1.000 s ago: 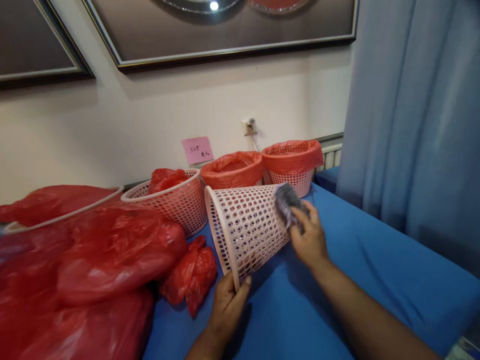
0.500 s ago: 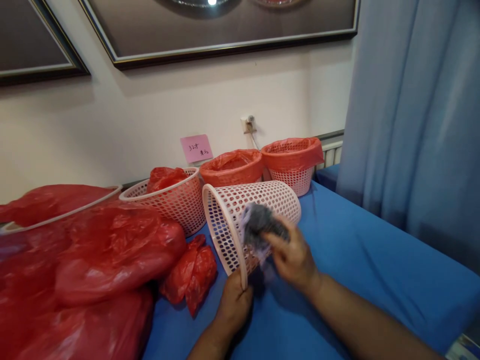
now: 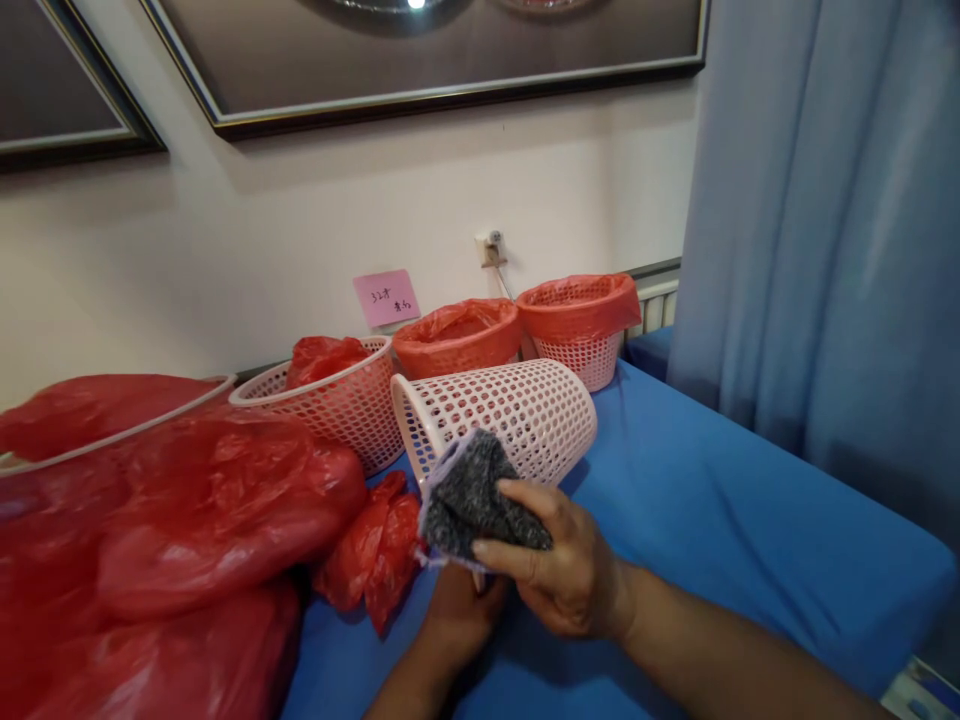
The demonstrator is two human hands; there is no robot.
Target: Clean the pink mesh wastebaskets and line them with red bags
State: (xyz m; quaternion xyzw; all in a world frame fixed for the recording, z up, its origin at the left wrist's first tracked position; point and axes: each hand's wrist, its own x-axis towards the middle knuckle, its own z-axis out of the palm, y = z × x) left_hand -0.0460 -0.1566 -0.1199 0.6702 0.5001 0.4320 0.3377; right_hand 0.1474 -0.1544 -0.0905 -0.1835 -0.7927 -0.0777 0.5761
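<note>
A pale pink perforated plastic wastebasket (image 3: 525,410) lies on its side, its mouth turned left. My left hand (image 3: 457,620) grips the lower part of its rim; the cloth partly hides the fingers. Pinched in my right hand (image 3: 566,565) is a dark grey cleaning cloth (image 3: 476,500) with a pale lilac edge, held over the basket's rim near the left hand. A crumpled red plastic bag (image 3: 375,555) lies just left of the left hand.
Behind stand two baskets lined with red bags, the middle one (image 3: 457,350) and the right one (image 3: 585,310). Another basket (image 3: 352,410) holds a bunched bag. A large heap of red plastic (image 3: 202,520) covers the left. A blue sheet (image 3: 720,540) covers the surface; a blue curtain (image 3: 795,220) hangs right.
My right hand has moved the cloth left and down, from the basket's side to its rim. The basket has turned slightly, and my left hand stays at the rim.
</note>
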